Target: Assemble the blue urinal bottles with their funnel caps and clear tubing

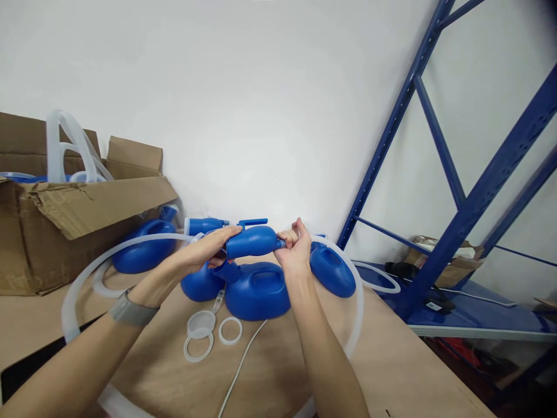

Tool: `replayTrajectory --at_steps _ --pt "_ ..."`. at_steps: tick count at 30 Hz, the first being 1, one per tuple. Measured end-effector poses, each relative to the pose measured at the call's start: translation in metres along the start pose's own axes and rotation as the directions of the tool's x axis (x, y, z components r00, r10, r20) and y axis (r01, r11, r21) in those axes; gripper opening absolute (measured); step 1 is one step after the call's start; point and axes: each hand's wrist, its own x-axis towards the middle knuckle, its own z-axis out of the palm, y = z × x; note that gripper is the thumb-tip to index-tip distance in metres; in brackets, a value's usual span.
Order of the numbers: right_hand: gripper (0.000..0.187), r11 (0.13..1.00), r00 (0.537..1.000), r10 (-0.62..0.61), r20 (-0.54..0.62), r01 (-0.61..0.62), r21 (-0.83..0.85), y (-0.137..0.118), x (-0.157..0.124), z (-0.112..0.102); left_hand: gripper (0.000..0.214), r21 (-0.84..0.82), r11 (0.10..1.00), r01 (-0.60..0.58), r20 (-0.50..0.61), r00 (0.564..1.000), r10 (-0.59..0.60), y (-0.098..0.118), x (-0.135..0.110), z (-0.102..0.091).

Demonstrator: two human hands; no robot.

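Observation:
My left hand grips a blue plastic funnel-shaped cup by its wide end, holding it on its side above the table. At the cup's narrow tip, my right hand is closed, its fingers around the joint with a clear hose. The hose runs out past my right wrist and loops down. Below the cup stands a blue handled urinal bottle. Nearer to me lie a translucent cap with a ring attached and a separate white ring.
An open cardboard box holding clear hoses stands at left. More blue bottles sit nearby, one by the box and another at right. A thin white cable crosses the table. Blue metal shelving rises at right.

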Motion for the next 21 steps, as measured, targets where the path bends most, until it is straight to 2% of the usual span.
replayTrajectory --at_steps 2,4,6,9,11,14,16,18,20,21 --pt "0.039 0.999 0.999 -0.040 0.037 0.041 -0.024 0.004 0.000 0.000 0.052 -0.069 0.996 0.053 0.110 0.993 -0.045 0.000 0.001 -0.005" --pt "0.044 0.995 0.993 -0.100 0.069 0.102 -0.023 0.005 0.000 0.000 0.053 -0.078 0.997 0.009 0.129 0.992 0.001 0.002 -0.001 -0.007" --pt "0.053 0.986 0.980 -0.164 0.110 0.167 -0.022 0.004 -0.002 0.000 0.054 -0.044 0.996 -0.072 0.061 0.995 0.074 0.004 -0.004 -0.005" --pt "0.060 0.970 0.956 -0.227 0.186 0.238 -0.040 -0.003 -0.008 0.003 0.078 0.062 0.980 -0.190 -0.060 0.979 0.194 0.007 -0.007 0.000" --pt "0.057 0.968 0.950 -0.232 0.209 0.246 -0.044 -0.008 -0.014 0.006 0.075 0.165 0.948 -0.274 -0.107 0.950 0.293 0.007 -0.009 0.002" --pt "0.047 0.983 0.963 -0.172 0.206 0.181 -0.025 -0.013 -0.021 0.012 0.064 0.256 0.902 -0.348 -0.125 0.913 0.388 0.006 -0.010 0.002" --pt "0.040 0.991 0.970 -0.132 0.202 0.136 -0.005 -0.014 -0.024 0.015 0.058 0.165 0.925 -0.342 -0.116 0.925 0.363 0.005 -0.009 0.002" --pt "0.037 0.994 0.973 -0.109 0.205 0.109 0.009 -0.014 -0.023 0.016 0.045 -0.026 0.965 -0.262 -0.048 0.964 0.261 0.003 -0.006 0.003" --pt "0.036 0.996 0.975 -0.089 0.205 0.084 0.035 -0.013 -0.023 0.016 0.041 -0.213 0.974 -0.081 0.072 0.993 0.098 0.000 0.000 0.003" --pt "0.035 0.996 0.976 -0.083 0.203 0.073 0.056 -0.013 -0.024 0.016 0.043 -0.278 0.960 0.035 0.136 0.991 0.004 -0.002 0.003 0.003"
